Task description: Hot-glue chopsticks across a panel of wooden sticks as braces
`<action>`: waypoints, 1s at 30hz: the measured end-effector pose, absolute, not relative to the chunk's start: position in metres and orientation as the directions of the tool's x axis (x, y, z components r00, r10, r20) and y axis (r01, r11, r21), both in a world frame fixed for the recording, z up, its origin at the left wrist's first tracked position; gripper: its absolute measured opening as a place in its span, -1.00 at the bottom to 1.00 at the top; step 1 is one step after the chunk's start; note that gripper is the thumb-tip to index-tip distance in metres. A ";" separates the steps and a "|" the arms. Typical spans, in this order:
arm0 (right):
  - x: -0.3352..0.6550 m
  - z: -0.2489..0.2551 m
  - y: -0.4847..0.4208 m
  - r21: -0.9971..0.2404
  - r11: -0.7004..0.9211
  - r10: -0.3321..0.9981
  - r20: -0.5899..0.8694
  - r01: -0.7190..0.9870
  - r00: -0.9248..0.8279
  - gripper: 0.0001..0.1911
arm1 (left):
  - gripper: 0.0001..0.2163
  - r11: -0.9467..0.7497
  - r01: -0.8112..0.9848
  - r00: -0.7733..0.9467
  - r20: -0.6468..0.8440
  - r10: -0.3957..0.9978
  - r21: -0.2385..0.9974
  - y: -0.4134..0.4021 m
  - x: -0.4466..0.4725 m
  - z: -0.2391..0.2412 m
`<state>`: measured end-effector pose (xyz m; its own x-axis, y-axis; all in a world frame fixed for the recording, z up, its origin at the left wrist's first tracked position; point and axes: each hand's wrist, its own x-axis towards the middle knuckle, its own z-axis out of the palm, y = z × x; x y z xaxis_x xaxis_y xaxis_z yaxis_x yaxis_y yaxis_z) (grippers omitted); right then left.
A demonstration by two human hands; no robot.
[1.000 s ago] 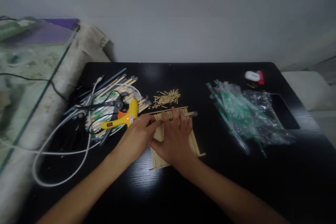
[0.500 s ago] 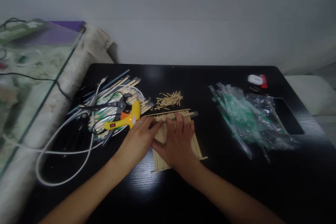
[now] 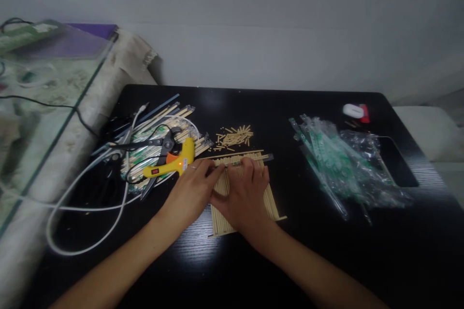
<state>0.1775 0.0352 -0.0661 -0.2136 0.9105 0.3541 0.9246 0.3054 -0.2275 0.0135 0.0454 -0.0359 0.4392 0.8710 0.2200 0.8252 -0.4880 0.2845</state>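
A panel of light wooden sticks (image 3: 271,202) laid side by side, with crosswise sticks at its ends, lies on the dark table. Over its far end, my left hand (image 3: 194,186) and my right hand (image 3: 246,193) come close together. Their bent fingers pinch a pair of chopsticks in a clear wrapper (image 3: 268,157), whose end sticks out to the right. Fingers hide most of its middle. Just left of my left hand, a yellow hot glue gun (image 3: 185,154) with a lit switch rests on a heap of wrapped chopsticks (image 3: 145,159).
Cut stick pieces (image 3: 235,136) lie beyond the panel. Black-handled pliers (image 3: 159,146) and a looped white cable (image 3: 50,231) are at the left. Empty plastic wrappers (image 3: 329,159), a phone (image 3: 397,161) and a white case (image 3: 353,111) are on the right. A glass-topped surface (image 3: 83,89) adjoins the table.
Both hands stay almost where they were, fingers still pinched at the panel's far end. The view has shifted very slightly; nothing else has visibly moved.
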 end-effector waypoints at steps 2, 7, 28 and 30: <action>0.178 -0.065 0.035 -0.225 0.307 0.911 0.350 0.925 -0.218 -0.34 | -0.62 -0.478 0.831 0.436 0.202 0.877 0.283 0.044 0.013 -0.035; 0.177 -0.065 0.036 -0.215 0.303 0.917 0.332 0.928 -0.222 -0.40 | -0.66 -0.474 0.850 0.438 0.188 0.879 0.232 0.040 0.010 -0.034; 0.176 -0.071 0.035 -0.189 0.307 0.911 0.342 0.933 -0.231 -0.33 | -0.70 -0.471 0.843 0.407 0.264 0.874 0.259 0.031 -0.010 -0.026; 0.176 -0.071 0.036 -0.191 0.309 0.910 0.343 0.932 -0.231 -0.33 | -0.69 -0.462 0.848 0.401 0.256 0.880 0.258 0.031 -0.007 -0.027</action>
